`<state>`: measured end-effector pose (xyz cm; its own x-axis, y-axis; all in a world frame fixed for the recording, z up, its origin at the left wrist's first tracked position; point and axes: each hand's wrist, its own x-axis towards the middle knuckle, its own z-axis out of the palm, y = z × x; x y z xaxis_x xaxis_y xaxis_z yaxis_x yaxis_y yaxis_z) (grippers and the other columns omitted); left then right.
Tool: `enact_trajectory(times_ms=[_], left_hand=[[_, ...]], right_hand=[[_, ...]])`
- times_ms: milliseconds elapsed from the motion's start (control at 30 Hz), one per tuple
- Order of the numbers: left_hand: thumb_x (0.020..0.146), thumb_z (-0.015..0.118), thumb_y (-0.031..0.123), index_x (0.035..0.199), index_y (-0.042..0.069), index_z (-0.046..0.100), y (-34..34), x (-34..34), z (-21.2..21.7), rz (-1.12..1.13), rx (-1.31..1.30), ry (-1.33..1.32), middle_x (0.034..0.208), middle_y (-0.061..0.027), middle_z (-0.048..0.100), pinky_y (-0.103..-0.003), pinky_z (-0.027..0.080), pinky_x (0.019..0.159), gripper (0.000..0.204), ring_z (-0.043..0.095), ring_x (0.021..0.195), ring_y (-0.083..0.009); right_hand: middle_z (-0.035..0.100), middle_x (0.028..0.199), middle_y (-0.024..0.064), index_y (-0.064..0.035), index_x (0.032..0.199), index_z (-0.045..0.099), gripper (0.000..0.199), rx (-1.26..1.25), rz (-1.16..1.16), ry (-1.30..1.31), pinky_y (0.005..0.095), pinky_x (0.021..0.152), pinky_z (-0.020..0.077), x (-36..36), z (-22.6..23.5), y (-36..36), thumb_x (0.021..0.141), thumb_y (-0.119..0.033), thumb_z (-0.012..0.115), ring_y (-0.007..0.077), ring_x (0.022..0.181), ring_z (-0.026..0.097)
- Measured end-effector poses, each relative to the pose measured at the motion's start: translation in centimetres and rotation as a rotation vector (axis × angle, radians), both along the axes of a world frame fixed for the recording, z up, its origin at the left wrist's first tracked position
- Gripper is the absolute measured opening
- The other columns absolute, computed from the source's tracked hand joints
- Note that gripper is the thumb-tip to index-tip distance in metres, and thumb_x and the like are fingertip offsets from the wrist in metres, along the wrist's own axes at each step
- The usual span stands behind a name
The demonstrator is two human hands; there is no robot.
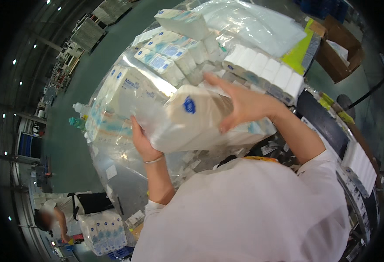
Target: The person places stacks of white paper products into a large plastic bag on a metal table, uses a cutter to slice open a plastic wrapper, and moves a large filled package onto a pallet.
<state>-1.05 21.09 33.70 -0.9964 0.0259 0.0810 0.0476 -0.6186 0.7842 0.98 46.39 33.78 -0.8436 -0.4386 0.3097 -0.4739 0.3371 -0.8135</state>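
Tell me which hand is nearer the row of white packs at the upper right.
Right. The right hand lies on the clear bag of tissue packs just below that row of white packs; the left hand grips the bag's lower left, farther away.

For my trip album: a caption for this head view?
Both hands grip a clear-wrapped tissue pack.

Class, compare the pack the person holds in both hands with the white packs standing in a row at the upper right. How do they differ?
The held pack is lifted and tilted, gripped by the left hand and right hand; the row of packs rests untouched. The held pack is one bundle in clear wrap; the row is several packs side by side. Both are white, soft-looking paper goods.
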Motion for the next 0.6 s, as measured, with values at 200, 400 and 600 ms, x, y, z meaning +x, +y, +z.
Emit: enact_trajectory(times_ms=[200,400,600], left_hand=[[0.089,0.046,0.02,0.108,0.001,0.049,-5.5,2.6,-22.5,0.171,-0.853,-0.045,0.101,-0.0106,0.055,-0.033,0.043,0.079,0.027,0.053,0.093,-0.0182],[0.091,0.043,0.021,0.109,-0.002,0.045,-5.6,4.7,-23.0,0.449,-0.782,-0.444,0.1,-0.0104,0.052,-0.029,0.04,0.084,0.029,0.05,0.092,-0.0159],[0.065,0.07,0.034,0.129,0.002,0.029,-5.3,6.5,-12.9,-0.132,-1.569,0.439,0.133,-0.0166,0.03,-0.042,0.022,0.101,0.083,0.032,0.121,-0.0288]], right_hand=[[0.046,0.106,0.0184,0.0036,0.119,0.038,0.093,0.644,-0.101,-0.057,0.0417,0.087,0.0341,1.2,-8.6,-7.4,0.049,-0.047,0.074,0.033,0.103,0.044],[0.05,0.099,0.0126,0.0013,0.1,0.051,0.062,0.826,-0.018,0.011,0.0372,0.082,0.0342,3.0,-13.6,-11.7,0.053,-0.034,0.07,0.0249,0.097,0.047],[0.051,0.103,0.0127,0.0008,0.102,0.051,0.056,0.739,0.032,0.071,0.0397,0.089,0.0309,2.3,-14.3,-12.4,0.056,-0.026,0.07,0.0265,0.105,0.044]])
